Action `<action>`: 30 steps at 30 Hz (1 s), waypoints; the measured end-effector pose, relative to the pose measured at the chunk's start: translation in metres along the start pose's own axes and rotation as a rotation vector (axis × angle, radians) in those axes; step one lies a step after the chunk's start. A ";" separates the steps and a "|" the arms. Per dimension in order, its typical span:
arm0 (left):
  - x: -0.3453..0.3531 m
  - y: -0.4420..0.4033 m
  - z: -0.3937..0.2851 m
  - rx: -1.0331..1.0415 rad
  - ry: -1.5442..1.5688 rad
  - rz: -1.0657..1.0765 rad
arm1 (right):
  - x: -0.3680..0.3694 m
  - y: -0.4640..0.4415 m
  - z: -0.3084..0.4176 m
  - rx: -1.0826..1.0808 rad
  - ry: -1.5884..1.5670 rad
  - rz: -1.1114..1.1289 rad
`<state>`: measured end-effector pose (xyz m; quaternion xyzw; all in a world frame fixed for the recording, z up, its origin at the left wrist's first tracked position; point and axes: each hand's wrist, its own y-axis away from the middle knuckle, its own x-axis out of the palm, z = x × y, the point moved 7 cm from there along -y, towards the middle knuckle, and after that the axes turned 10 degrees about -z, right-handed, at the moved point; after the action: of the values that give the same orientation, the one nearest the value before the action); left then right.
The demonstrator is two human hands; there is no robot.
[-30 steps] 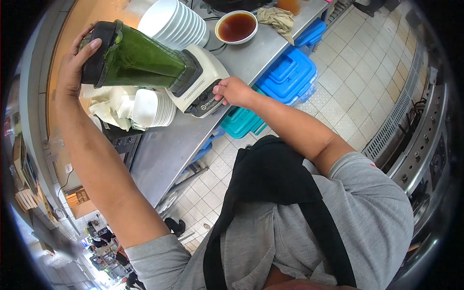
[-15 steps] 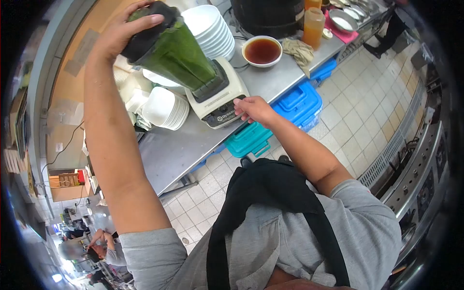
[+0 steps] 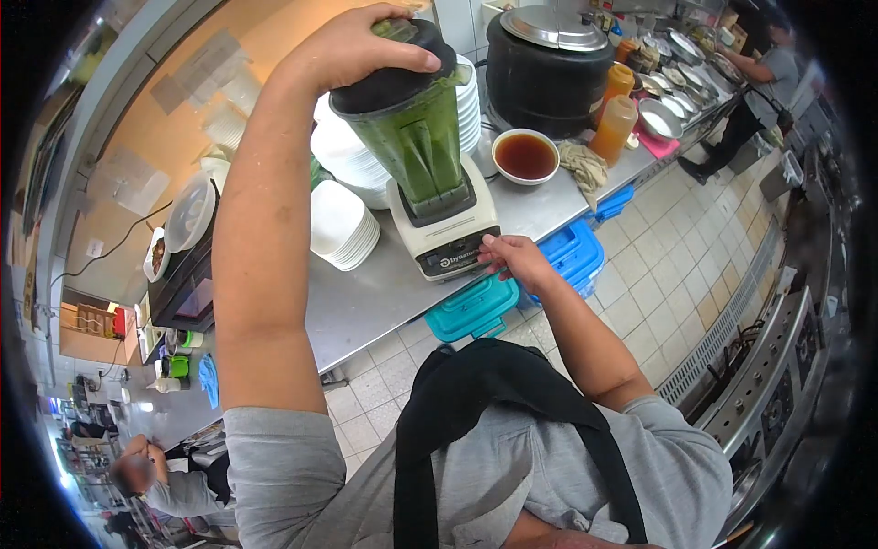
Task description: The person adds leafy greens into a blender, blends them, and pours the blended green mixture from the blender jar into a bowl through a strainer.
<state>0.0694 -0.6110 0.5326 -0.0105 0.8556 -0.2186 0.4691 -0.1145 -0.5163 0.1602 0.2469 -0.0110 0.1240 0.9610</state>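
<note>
A blender stands on the steel counter, its clear jug (image 3: 416, 151) streaked with green and holding green liquid. My left hand (image 3: 361, 46) is closed over the black lid (image 3: 393, 87), with the thumb across its top. Below the jug is the cream blender base (image 3: 444, 233), with a dark control panel on its front. My right hand (image 3: 519, 261) is at the right end of that panel, thumb and fingertips pinched at the switch, which they mostly cover. A stack of white square bowls (image 3: 346, 224) is left of the base.
Right of the blender are a bowl of brown-red liquid (image 3: 526, 157), a cloth (image 3: 583, 166), sauce bottles (image 3: 613, 128) and a black soup warmer (image 3: 549, 78). Lidded bins (image 3: 471, 306) sit below the counter edge. One person (image 3: 768, 69) stands far right, another (image 3: 174, 480) lower left.
My view has tilted, so the blender sits lower and further right, more upright in the picture. Both hands keep their places on the lid and panel. The green in the jug looks more streaked.
</note>
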 end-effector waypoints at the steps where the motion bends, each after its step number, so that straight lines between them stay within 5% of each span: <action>1: 0.000 0.001 -0.002 0.006 -0.015 -0.001 | -0.002 0.002 -0.001 -0.001 0.005 -0.010; 19: -0.046 -0.005 -0.015 -0.157 0.418 0.032 | -0.046 0.030 -0.012 0.023 0.009 -0.116; 22: -0.047 -0.003 -0.015 -0.100 0.542 0.012 | -0.058 0.042 0.030 -0.099 0.178 -0.155; 30: -0.048 0.007 -0.003 -0.011 0.924 -0.111 | -0.035 0.105 0.275 -1.012 0.408 -0.366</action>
<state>0.0945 -0.5932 0.5695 0.0397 0.9742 -0.2205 0.0265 -0.1633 -0.5667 0.4483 -0.2746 0.1595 -0.0201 0.9480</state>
